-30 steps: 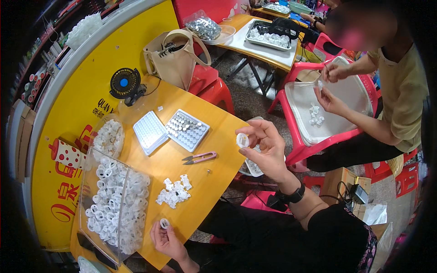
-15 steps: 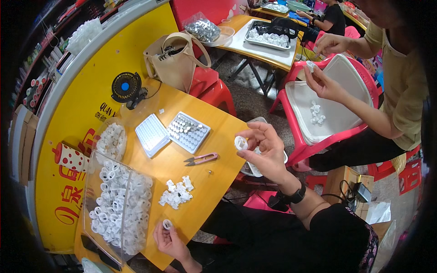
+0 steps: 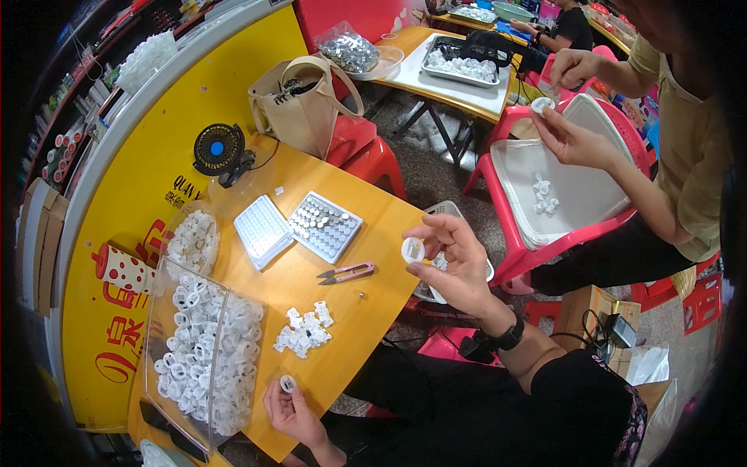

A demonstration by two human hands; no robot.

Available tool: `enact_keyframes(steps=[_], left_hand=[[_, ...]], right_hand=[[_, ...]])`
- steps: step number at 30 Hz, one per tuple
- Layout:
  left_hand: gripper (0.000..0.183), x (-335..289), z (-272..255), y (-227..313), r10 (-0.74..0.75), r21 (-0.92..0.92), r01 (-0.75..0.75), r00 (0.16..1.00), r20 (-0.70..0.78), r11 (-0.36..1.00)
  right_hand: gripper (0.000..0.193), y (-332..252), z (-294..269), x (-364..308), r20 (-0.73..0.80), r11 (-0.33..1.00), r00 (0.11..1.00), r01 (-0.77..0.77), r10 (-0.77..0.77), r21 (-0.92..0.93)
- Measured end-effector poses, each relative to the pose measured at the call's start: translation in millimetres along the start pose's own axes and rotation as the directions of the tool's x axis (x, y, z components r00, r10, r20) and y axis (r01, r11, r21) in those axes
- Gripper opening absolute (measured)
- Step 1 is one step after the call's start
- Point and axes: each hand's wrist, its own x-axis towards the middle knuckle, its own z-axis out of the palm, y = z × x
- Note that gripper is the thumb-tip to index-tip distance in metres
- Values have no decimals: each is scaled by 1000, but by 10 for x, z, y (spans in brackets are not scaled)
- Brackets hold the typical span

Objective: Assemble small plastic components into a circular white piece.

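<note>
Hands each pinch a white ring: right hand (image 3: 455, 261) raised, left hand (image 3: 289, 409) low.

A single head-worn fisheye view looks steeply down from above the person's lap onto the yellow table (image 3: 342, 311), which is near and left. Far right, a red chair (image 3: 545, 233) and another worker sit. Edges bend toward the rim.

My right hand (image 3: 455, 261) is raised over the edge of the yellow surface (image 3: 311, 292), pinching a small white round cap (image 3: 412, 250). My left hand (image 3: 292, 409) holds a white ring (image 3: 288, 383) at the near edge. Loose white pieces (image 3: 305, 331) and pink snips (image 3: 346, 272) lie between.
</note>
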Motion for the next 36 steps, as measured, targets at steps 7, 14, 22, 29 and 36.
enact_keyframes(steps=[7, 14, 22, 29, 36], left_hand=[[29, -1, -27, -60, -7, 2, 7, 1000, -5, 1000], [27, 2, 0, -4, -2, -16, 2, 1000, 2, 1000], [29, -6, 4, -14, -1, -6, 1, 1000, -3, 1000], [27, 12, 18, 31, 5, 15, -5, 1000, 8, 1000], [30, 16, 13, 4, 9, 10, -9, 1000, 13, 1000]], right_hand=[[58, 4, 6, 1, 1, 1000, 1000, -13, 13, 14], [58, 36, 10, -7, -10, 999, 1000, -16, 17, 34], [63, 57, 21, -23, -13, 999, 1000, -24, 25, 43], [60, 47, 37, -15, -38, 999, 999, 11, -9, 49], [49, -18, -49, 31, -251, 962, 935, 208, -249, -178]])
